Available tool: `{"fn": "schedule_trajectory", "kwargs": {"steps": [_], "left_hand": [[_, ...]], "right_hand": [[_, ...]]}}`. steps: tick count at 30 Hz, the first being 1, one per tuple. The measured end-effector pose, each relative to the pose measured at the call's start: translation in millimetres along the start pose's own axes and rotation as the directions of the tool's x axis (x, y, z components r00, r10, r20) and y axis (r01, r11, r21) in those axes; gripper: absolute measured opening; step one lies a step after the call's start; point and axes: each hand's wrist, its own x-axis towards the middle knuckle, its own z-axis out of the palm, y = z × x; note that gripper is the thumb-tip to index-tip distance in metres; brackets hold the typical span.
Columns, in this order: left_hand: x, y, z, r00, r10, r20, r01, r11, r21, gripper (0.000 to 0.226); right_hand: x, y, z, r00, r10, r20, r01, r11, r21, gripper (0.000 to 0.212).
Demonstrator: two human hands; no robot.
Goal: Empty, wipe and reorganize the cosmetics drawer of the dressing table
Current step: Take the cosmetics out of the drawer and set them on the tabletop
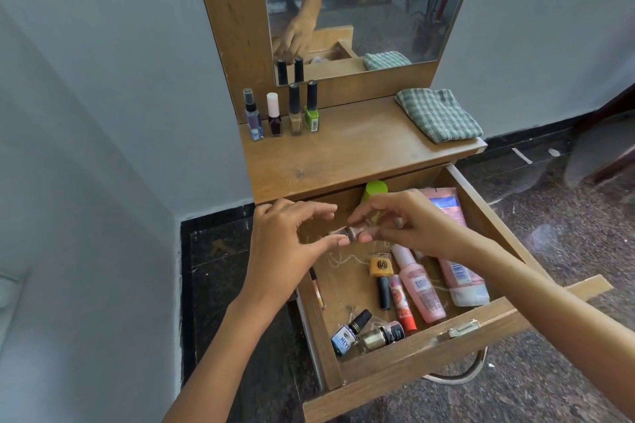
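Both hands [347,232] pinching small bottle [347,233], over drawer [474,216]

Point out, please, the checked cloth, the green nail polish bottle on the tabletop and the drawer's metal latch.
checked cloth [438,115], head view, middle of folded fabric.
green nail polish bottle [311,118], head view, green body.
metal latch [458,329], head view, middle of plate.

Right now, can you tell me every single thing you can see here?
bottles on the tabletop: 4, blue, maroon, beige, green, a row by the mirror
cloth: 1, green check, folded, tabletop right
mirror: 1, above the tabletop
drawer: 1, wooden, pulled open
cosmetics in the drawer: several bottles and tubes, mostly pink, orange, gold, blue
small bottle: 1, pinkish, pinched by both hands
left hand: over the drawer
right hand: over the drawer
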Motion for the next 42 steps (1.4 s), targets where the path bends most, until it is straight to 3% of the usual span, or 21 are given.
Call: {"fn": "schedule_trajectory", "kwargs": {"steps": [5,10,12,15,19,22,24,27,33,38,42], "left_hand": [[13.7,10.1,-0.9,0.999,-0.018,0.034,0.017,0.999,0.033,0.053],[19.7,4.5,-1.0,0.999,-0.031,-0.02,0.032,0.995,0.093,0.039],[19.1,2.8,-1.2,0.999,-0.039,-0.035,0.041,0.996,0.074,0.039],[18.5,2.2,-6.9,0.998,-0.023,-0.06,0.028,0.997,0.072,0.042],[24.7,1.7,-17.8,0.998,0.038,-0.043,-0.03,0.985,0.169,0.041],[30.8,1.2,-25.9,0.994,-0.014,-0.109,0.022,0.997,0.073,0.042],[33.7,0.4,-29.8,0.985,-0.055,-0.166,0.054,0.998,-0.012,0.038],[40.2,-2.2,-33.0,0.966,-0.118,-0.23,0.093,0.989,-0.116,0.031],[62.0,-16.9,-37.8,0.951,-0.166,-0.26,0.142,0.984,-0.109,0.029],[73.1,-28.5,-33.9,0.942,-0.19,-0.278,0.173,0.981,-0.086,0.04],[76.4,-34.1,-29.5,0.948,-0.161,-0.275,0.164,0.986,-0.012,0.037]], "right_hand": [[11.5,-16.6,-7.3,0.983,-0.048,-0.177,0.068,0.992,0.109,0.027],[9.3,-17.3,-2.6,0.939,0.002,-0.345,0.093,0.961,0.259,0.029],[4.7,-12.3,-6.9,0.936,0.035,-0.35,0.05,0.972,0.23,0.026],[-4.6,-6.4,-8.7,0.963,0.027,-0.267,-0.005,0.996,0.085,0.026],[-9.6,2.6,-5.4,0.986,-0.052,-0.16,0.05,0.999,-0.017,0.027],[-11.4,13.1,-3.2,0.995,-0.025,0.101,0.054,0.954,-0.294,0.021],[-13.3,21.2,2.8,0.957,0.058,0.285,0.093,0.867,-0.49,0.026],[-15.3,30.0,13.6,0.896,0.09,0.435,0.215,0.769,-0.602,0.034],[-8.9,37.9,16.7,0.856,-0.004,0.516,0.385,0.671,-0.633,0.03],[-7.0,36.2,24.1,0.858,0.013,0.513,0.404,0.598,-0.692,0.024],[-8.8,35.9,24.3,0.875,-0.014,0.484,0.394,0.6,-0.696,0.019]]}}
